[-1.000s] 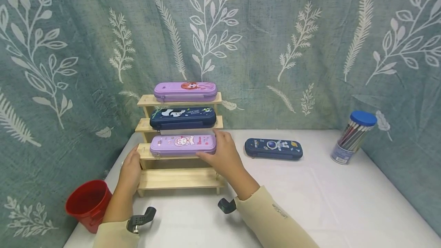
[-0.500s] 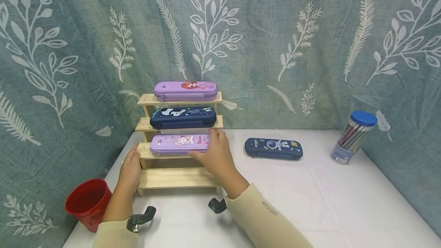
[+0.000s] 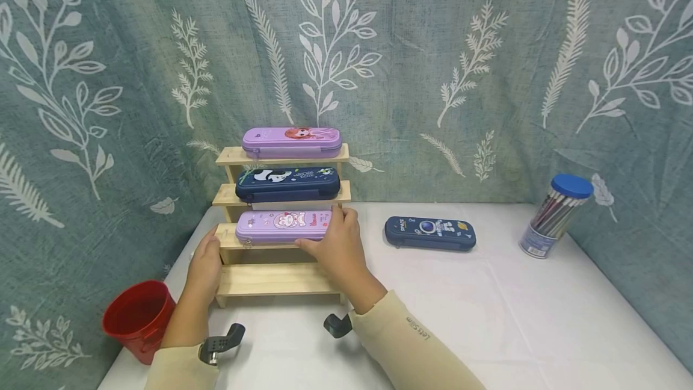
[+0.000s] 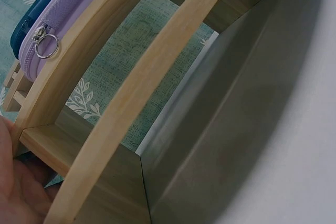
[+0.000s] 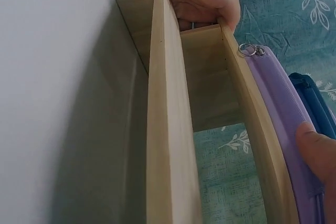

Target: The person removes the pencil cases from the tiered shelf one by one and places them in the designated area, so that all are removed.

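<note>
A stepped wooden display rack (image 3: pixel 281 280) stands left of centre in the head view. My left hand (image 3: pixel 204 266) grips its left side, with fingers curled around the side panel in the right wrist view. On the second shelf from the bottom lies a lilac pencil case (image 3: pixel 271 229) with a cartoon figure. My right hand (image 3: pixel 342 251) holds that case's right end, thumb (image 5: pixel 315 148) against its front and fingers at the far side, partly hidden. Its zip ring (image 4: pixel 47 46) hangs at the left end.
Higher shelves carry a navy panda pencil case (image 3: pixel 287 184) and another lilac case (image 3: pixel 292 143). A navy space pencil case (image 3: pixel 430 233) lies on the white table (image 3: pixel 465 318). Far right stands a blue-lidded tub of pencils (image 3: pixel 554 215); a red bucket (image 3: pixel 138 321) sits at left.
My right hand has slid left along the lilac case's right end, most of it in the first half second. The left hand and the rack have stayed in place.
</note>
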`<state>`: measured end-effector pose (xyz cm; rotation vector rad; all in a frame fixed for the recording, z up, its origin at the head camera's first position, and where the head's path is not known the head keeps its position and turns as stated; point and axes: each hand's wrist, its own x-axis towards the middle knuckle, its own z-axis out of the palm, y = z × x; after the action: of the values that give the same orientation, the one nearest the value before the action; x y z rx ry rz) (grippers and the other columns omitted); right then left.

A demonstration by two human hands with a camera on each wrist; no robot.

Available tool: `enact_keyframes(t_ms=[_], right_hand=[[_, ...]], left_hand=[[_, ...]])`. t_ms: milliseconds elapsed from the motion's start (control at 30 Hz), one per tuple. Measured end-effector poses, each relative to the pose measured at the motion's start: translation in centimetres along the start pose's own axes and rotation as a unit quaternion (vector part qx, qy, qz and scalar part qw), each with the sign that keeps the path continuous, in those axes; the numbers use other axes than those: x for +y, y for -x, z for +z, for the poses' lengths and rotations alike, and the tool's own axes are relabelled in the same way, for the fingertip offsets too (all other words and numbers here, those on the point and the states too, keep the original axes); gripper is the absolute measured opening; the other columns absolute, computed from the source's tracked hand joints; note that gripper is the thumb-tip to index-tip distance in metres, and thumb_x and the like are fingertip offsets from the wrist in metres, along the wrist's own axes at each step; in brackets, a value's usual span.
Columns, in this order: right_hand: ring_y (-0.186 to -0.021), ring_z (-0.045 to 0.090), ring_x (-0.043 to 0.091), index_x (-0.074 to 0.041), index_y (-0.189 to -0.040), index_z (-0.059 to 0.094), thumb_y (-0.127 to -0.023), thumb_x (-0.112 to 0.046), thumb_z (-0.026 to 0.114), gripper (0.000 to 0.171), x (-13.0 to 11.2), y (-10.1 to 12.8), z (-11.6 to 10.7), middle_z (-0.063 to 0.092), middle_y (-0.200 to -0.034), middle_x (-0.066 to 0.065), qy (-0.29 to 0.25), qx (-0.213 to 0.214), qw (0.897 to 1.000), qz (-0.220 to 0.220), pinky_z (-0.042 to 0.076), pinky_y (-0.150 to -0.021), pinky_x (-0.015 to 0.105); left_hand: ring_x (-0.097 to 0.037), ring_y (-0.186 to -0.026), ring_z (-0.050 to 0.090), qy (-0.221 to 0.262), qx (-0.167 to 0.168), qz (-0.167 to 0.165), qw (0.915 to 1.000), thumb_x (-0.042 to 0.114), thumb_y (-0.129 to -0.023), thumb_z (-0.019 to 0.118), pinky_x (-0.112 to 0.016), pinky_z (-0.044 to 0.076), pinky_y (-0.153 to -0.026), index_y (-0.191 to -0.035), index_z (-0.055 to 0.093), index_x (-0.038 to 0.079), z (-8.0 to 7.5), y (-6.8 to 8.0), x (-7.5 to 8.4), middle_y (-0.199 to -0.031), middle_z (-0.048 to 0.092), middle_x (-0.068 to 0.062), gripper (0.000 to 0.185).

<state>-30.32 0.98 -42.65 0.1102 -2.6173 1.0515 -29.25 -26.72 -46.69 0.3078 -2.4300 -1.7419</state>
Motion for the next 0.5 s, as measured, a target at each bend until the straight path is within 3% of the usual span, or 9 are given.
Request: enact_keyframes(t_ms=[500], right_hand=[[-0.123, 0.059, 0.028, 0.000, -0.153, 0.043, -0.070, -0.059, 0.093, 0.113, 0.79, 0.08, -0.42, 0.055, -0.144, 0.016, 0.003, -0.016, 1.000, -0.014, 0.052, -0.109, 0.044]], left_hand=[[-0.028, -0.164, 0.009, -0.003, -0.003, -0.001, 1.0000, 0.045, -0.112, 0.012, -0.057, 0.010, -0.132, -0.170, 0.014, 0.021, 0.03, 0.03, 0.14, -0.176, 0.015, -0.002, 0.064]])
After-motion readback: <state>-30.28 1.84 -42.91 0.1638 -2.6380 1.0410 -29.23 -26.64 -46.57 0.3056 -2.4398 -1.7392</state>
